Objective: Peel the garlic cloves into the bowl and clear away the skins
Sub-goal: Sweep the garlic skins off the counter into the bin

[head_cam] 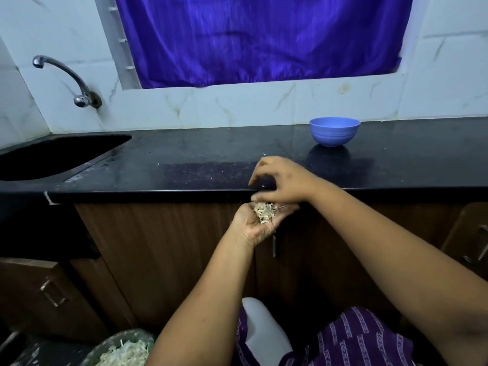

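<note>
Left hand lies palm-up and cupped below the right hand, whose fingers curl downward.

- Looked for anything readable and there was nothing: no words, brand names, numbers or signs anywhere in view.
- The bowl was plain blue, no print or logo on it.
- The purple garment only had a repeating pale woven pattern, which wasn't lettering.
</note>
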Demonstrator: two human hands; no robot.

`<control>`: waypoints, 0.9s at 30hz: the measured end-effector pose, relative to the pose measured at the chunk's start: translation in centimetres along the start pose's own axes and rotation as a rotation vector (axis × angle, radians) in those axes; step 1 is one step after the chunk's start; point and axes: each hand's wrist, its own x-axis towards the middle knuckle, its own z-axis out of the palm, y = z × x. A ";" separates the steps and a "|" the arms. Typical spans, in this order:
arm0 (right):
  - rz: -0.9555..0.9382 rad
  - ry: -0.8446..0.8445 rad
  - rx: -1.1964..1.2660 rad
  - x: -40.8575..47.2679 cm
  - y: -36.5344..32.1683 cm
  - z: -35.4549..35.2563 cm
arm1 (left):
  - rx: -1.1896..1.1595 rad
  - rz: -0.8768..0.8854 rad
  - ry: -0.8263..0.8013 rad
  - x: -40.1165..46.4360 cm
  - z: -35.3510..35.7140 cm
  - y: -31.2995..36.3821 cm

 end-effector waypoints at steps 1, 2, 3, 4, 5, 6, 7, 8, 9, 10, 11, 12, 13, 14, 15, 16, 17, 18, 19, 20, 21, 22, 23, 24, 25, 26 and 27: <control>0.073 0.027 0.090 0.7 1.2 -0.4 | -0.001 -0.025 0.029 -0.2 0.1 0.0; 0.182 0.041 0.130 1.4 2.6 -0.7 | -0.009 -0.050 0.050 -0.2 0.0 0.0; 0.317 0.008 0.102 1.9 4.1 -0.9 | -0.016 -0.073 0.057 -0.2 0.1 -0.2; 0.464 -0.077 0.026 2.4 5.4 -0.9 | -0.024 -0.086 0.063 -0.2 0.0 -0.3; 0.598 -0.181 -0.048 2.5 6.7 -0.7 | -0.027 -0.090 0.066 -0.2 -0.1 -0.3; 0.704 -0.280 -0.108 2.7 7.4 -0.4 | -0.023 -0.087 0.075 -0.1 -0.1 -0.4; 0.769 -0.351 -0.131 3.1 8.0 -0.1 | -0.013 -0.082 0.088 -0.1 -0.1 -0.3; 0.781 -0.395 -0.114 3.5 7.8 0.0 | -0.010 -0.077 0.091 -0.1 -0.1 -0.2; 0.759 -0.419 -0.055 4.4 7.5 0.1 | -0.011 -0.070 0.086 -0.2 -0.2 0.1; 0.721 -0.431 0.015 5.0 6.7 0.1 | -0.014 -0.067 0.086 -0.3 -0.3 0.3; 0.679 -0.434 0.086 5.5 5.7 0.3 | -0.021 -0.067 0.088 -0.5 -0.5 0.5; 0.632 -0.445 0.118 5.8 4.4 0.5 | -0.032 -0.067 0.090 -0.6 -0.7 0.6; 0.597 -0.461 0.129 5.9 3.3 0.9 | -0.043 -0.064 0.086 -0.7 -0.8 0.8; 0.567 -0.482 0.125 5.9 2.3 1.1 | -0.047 -0.055 0.087 -0.8 -0.9 0.9; 0.538 -0.501 0.130 5.7 1.6 1.4 | -0.038 -0.040 0.085 -0.8 -0.8 1.0; 0.510 -0.514 0.131 5.3 0.9 1.4 | -0.016 -0.018 0.085 -0.9 -0.8 1.0; 0.476 -0.527 0.128 4.6 0.2 1.3 | 0.013 0.002 0.083 -1.0 -0.7 1.0; 0.431 -0.540 0.124 3.9 -0.7 1.2 | 0.037 0.028 0.089 -1.2 -0.7 1.1; 0.391 -0.540 0.122 3.2 -1.5 1.1 | 0.060 0.056 0.092 -1.3 -0.6 1.1; 0.351 -0.539 0.113 2.4 -2.3 1.2 | 0.066 0.087 0.082 -1.3 -0.5 1.2; 0.310 -0.531 0.096 1.8 -3.2 1.3 | 0.065 0.127 0.051 -1.4 -0.5 1.1; 0.269 -0.521 0.067 1.1 -4.1 1.4 | 0.047 0.166 0.032 -1.4 -0.5 0.9; 0.238 -0.497 0.043 0.6 -4.8 1.5 | 0.020 0.190 0.012 -1.3 -0.5 0.8; 0.212 -0.460 0.025 0.1 -5.5 1.5 | -0.016 0.204 0.010 -1.2 -0.7 0.6; 0.186 -0.411 0.009 -0.1 -5.8 1.5 | -0.047 0.203 0.016 -1.1 -0.8 0.5; 0.164 -0.358 -0.007 -0.4 -6.1 1.3 | -0.058 0.198 0.010 -1.1 -0.9 0.5; 0.151 -0.304 -0.009 -0.4 -6.2 1.0 | -0.045 0.184 -0.005 -1.4 -0.8 0.3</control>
